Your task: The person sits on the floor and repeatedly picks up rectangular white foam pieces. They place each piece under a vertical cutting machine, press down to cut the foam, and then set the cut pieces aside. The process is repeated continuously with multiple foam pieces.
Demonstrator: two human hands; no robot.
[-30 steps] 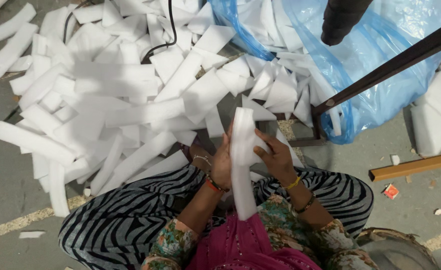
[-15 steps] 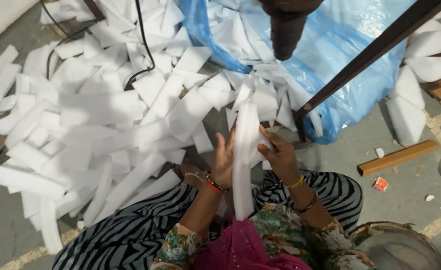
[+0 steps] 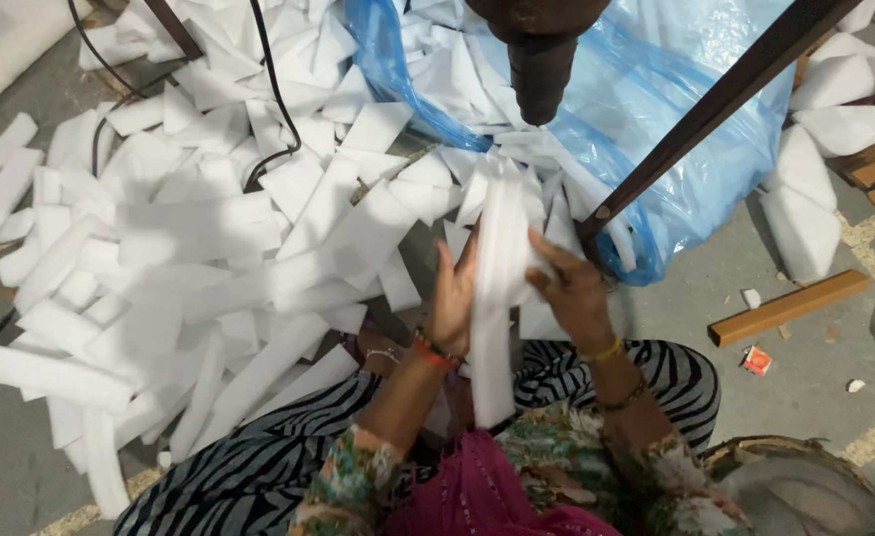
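— Between the two hands, what's held?
— A stack of white foam strips point(image 3: 494, 298), upright, over the lap. The left hand point(image 3: 452, 298) presses flat against its left side; the right hand point(image 3: 571, 288) has its grip closed on the right edge, near the top.
— And around?
— Loose foam strips point(image 3: 209, 248) heaped on the floor ahead, a blue plastic bag point(image 3: 656, 129) beyond, a wooden block point(image 3: 790, 306) to the right
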